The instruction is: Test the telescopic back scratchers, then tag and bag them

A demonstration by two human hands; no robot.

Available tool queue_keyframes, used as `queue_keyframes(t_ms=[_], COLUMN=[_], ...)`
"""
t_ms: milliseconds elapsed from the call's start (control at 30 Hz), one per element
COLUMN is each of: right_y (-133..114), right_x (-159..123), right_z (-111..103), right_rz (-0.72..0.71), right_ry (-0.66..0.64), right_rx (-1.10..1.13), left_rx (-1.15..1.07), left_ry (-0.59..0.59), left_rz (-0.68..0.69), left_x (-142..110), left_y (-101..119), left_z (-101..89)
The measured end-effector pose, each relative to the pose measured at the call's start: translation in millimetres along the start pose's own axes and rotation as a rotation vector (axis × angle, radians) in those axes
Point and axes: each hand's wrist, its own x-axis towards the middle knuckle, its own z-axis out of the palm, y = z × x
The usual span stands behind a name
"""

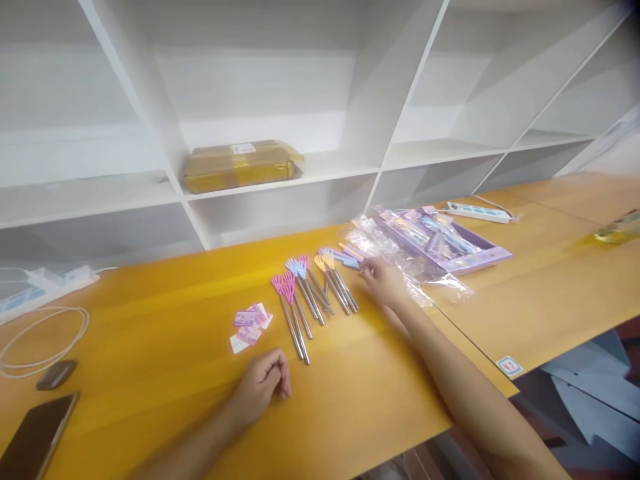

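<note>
Back scratchers with small hand-shaped plastic heads and metal rods lie in a fanned row on the table. Pink back scratchers (pixel 295 320) are on the left, blue back scratchers (pixel 309 291) in the middle and yellow back scratchers (pixel 336 283) on the right. Beyond them are several pastel sticks (pixel 345 256) in blue, purple and yellow. My right hand (pixel 385 280) is at the near end of these sticks, fingers pinched together; what they hold, if anything, is hidden. Below the pink ones, my left hand (pixel 266 381) rests loosely curled on the table, holding nothing visible.
Small printed cards (pixel 250 325) are piled left of the scratchers. A purple box (pixel 475 260) of wrapped items stands at right beside crumpled clear plastic (pixel 375 240). A phone (pixel 37 437), dark mouse-shaped object (pixel 56 375) and power strips (pixel 477 212) lie about. A taped parcel (pixel 240 165) sits on the shelf.
</note>
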Motion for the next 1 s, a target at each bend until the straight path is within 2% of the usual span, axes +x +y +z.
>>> queue_keyframes(t_ms=[200,333,500,667,833,1000], right_y=[-24.9,-41.8,-52.6,-52.2,-50.9,-37.2], right_x=[-10.9,-21.4,-26.1,-25.7,-22.8,-12.7], right_z=[9.7,16.6,17.3,15.3,16.8,0.4], right_rz=[-0.005,0.054,0.104,0.066,0.094,0.199], right_ry=[-0.23,-0.31,-0.312,-0.328,-0.319,-0.237], right_rx=[-0.104,-0.186,-0.254,-0.254,-0.268,-0.32], left_rx=[0.023,0.045,0.05,0.047,0.082,0.11], left_ry=[-0.008,-0.009,-0.014,-0.011,-0.027,-0.037], left_rz=[-0.012,-0.023,-0.045,-0.056,-0.062,-0.073], left_x=[1.1,0.7,0.1,-0.5,-0.8,-0.3], left_y=[3.1,6.4,8.1,9.6,10.7,10.7], left_z=[-0.8,0.2,0.7,0.5,-0.8,-1.2])
